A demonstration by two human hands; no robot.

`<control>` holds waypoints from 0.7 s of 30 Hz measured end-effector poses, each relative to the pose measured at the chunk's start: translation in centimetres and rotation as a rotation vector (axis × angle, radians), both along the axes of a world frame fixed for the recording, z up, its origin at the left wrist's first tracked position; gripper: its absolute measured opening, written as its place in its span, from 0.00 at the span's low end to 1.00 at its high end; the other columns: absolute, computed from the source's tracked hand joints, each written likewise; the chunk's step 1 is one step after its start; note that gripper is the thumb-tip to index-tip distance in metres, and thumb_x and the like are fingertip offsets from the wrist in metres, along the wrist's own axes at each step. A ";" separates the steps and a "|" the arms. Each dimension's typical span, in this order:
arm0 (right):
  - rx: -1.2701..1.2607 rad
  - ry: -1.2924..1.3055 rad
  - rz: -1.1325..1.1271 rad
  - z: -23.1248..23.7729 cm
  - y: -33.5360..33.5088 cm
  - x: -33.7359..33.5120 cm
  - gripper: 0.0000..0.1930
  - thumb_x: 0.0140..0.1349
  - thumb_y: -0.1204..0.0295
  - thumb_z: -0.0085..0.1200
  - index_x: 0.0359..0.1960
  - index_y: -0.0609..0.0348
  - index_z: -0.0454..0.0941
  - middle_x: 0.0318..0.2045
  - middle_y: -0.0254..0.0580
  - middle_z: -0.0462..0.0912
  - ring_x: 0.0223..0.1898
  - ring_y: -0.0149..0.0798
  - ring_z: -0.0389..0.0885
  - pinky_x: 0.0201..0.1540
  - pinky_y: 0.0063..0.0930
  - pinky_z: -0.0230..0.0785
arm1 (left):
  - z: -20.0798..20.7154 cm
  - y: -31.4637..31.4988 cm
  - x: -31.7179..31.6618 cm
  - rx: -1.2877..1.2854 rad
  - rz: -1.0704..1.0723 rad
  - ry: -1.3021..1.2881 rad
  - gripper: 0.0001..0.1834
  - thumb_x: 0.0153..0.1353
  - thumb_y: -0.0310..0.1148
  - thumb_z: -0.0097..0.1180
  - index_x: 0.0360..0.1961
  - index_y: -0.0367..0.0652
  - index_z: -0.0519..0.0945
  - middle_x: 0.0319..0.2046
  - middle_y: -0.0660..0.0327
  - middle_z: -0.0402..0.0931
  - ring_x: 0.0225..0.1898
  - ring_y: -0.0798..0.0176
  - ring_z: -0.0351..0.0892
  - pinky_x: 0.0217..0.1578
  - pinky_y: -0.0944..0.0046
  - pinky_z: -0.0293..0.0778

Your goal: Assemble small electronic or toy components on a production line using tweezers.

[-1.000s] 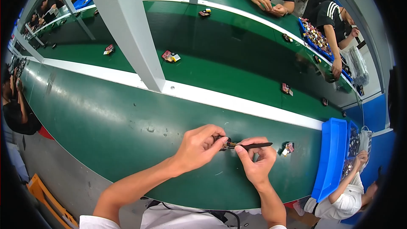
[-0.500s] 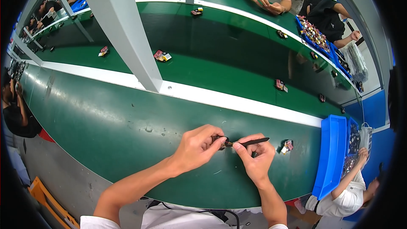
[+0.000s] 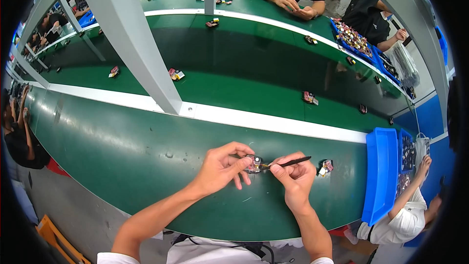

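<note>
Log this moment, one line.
left hand: holds small black-and-red rounded assembly | right hand: holds slim black pen-shaped tool, tip close to it | farther right: similar assembly on green tabletop, long blue tray

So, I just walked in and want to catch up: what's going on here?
It's bare-handed work at a green bench. The left hand holds a small dark-and-red part between thumb and fingers, and the right hand holds a slim black tool angled toward it; whether the tip touches is too small to tell. A similar part lies on the bench between the right hand and a long blue tray.
</note>
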State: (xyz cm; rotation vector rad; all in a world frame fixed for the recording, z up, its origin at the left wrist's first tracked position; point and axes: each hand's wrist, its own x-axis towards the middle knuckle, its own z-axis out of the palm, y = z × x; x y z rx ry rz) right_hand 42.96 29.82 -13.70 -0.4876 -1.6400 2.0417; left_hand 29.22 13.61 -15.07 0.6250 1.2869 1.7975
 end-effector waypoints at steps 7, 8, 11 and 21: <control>0.468 0.149 -0.154 -0.6 -1.4 -0.1 0.08 0.52 0.85 0.70 0.29 0.64 0.82 0.31 0.48 0.88 0.16 0.17 0.67 0.19 0.14 0.56 | -0.3 0.3 0.5 0.019 0.013 -0.017 0.13 0.72 0.25 0.52 0.53 0.28 0.75 0.41 0.49 0.80 0.32 0.55 0.88 0.22 0.66 0.84; 0.528 0.173 -0.160 -0.7 -1.4 -0.1 0.08 0.52 0.84 0.70 0.29 0.63 0.82 0.31 0.47 0.88 0.15 0.17 0.65 0.18 0.14 0.55 | -0.4 0.3 0.5 0.031 0.028 -0.013 0.13 0.72 0.26 0.52 0.53 0.29 0.75 0.42 0.50 0.80 0.32 0.57 0.88 0.22 0.67 0.83; 0.644 0.185 -0.137 -0.6 -1.2 0.1 0.09 0.52 0.85 0.70 0.30 0.63 0.81 0.31 0.48 0.88 0.15 0.17 0.66 0.18 0.14 0.57 | -0.5 0.3 0.4 0.036 0.028 -0.013 0.13 0.72 0.26 0.52 0.53 0.29 0.75 0.42 0.51 0.80 0.33 0.56 0.88 0.22 0.67 0.83; 0.549 0.156 -0.124 -0.8 -1.1 -0.2 0.08 0.52 0.84 0.70 0.30 0.63 0.83 0.31 0.45 0.89 0.13 0.16 0.62 0.16 0.15 0.53 | -0.2 0.1 0.3 0.048 0.039 0.008 0.12 0.72 0.24 0.52 0.51 0.27 0.76 0.38 0.48 0.81 0.30 0.55 0.87 0.22 0.65 0.85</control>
